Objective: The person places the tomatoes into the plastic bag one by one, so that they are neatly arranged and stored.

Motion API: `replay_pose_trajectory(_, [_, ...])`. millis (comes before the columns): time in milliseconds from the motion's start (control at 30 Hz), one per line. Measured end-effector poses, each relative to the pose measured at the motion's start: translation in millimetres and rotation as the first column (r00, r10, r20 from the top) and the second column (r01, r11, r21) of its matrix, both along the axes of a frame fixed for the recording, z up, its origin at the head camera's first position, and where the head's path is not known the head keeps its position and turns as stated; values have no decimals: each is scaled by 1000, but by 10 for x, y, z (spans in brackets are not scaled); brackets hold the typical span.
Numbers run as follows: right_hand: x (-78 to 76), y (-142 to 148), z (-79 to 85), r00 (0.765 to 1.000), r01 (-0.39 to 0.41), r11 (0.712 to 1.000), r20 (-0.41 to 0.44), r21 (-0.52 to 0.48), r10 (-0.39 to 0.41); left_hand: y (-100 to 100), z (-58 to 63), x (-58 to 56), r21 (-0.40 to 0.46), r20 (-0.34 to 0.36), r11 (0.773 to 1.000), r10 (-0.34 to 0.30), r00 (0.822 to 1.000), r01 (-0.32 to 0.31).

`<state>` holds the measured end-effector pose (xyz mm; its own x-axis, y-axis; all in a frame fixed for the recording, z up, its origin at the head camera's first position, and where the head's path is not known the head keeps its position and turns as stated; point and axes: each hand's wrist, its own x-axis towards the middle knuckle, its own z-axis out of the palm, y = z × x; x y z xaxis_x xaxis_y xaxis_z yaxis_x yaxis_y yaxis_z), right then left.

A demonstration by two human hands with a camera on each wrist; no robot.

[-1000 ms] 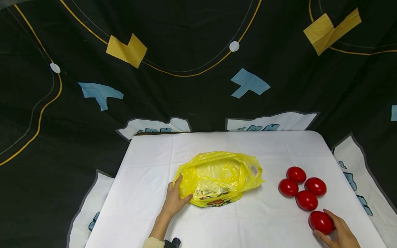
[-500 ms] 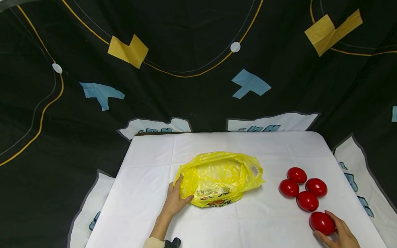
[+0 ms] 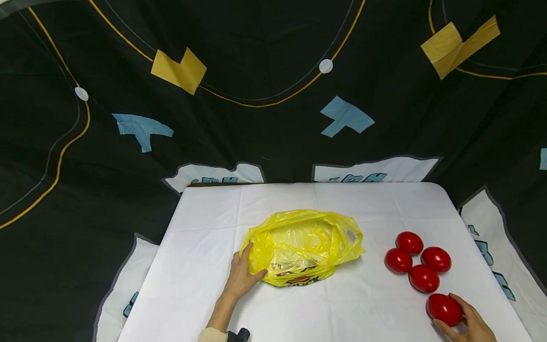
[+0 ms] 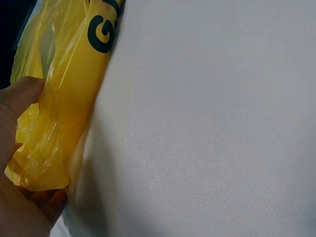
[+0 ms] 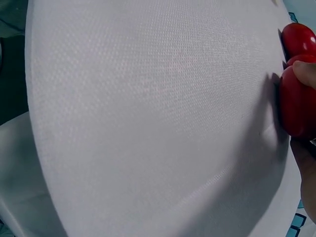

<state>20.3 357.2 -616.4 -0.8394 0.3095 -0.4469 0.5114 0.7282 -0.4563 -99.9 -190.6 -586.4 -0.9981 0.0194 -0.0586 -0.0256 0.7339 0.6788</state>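
Note:
A crumpled yellow plastic bag lies on its side near the middle of the white table, its mouth partly spread and dark print along the near side. My left hand holds the bag's left end; in the left wrist view the thumb lies over the yellow film and the fingers reach beneath. At the right front, my right hand grips a glossy red egg-shaped object between thumb and fingers, with the object resting on the table. In the right wrist view that red object is cut off by the frame edge.
Several more red egg-shaped objects sit clustered just beyond my right hand. A white cloth covers the table. Behind it hangs a black patterned curtain. A dark wrist device shows at my left sleeve.
Both hands, the bag and the red objects keep their places. Only the head view has shifted very slightly.

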Motion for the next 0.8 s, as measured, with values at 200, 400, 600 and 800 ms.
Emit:
replay_pose_trajectory(200, [-6, 47, -114, 999, 12, 1000, 31, -1, -12, 5, 12, -3, -1, -2, 1000, 2, 1000, -2])
replay_pose_trajectory(400, [9, 31, -99, 999, 19, 1000, 37, -1, -19, 11, 18, 6, -4, -8, 1000, 0, 1000, 0])
replay_pose_trajectory(600, [30, -71, 96, 999, 4, 1000, 50, -24, -3, 7, 12, 10, -7, -5, 1000, -3, 1000, 3])
replay_pose_trajectory(800, [28, -246, 318, 1000, -27, 998, -5, -48, 27, 4, 7, 1, -2, -2, 1000, -3, 1000, 3])
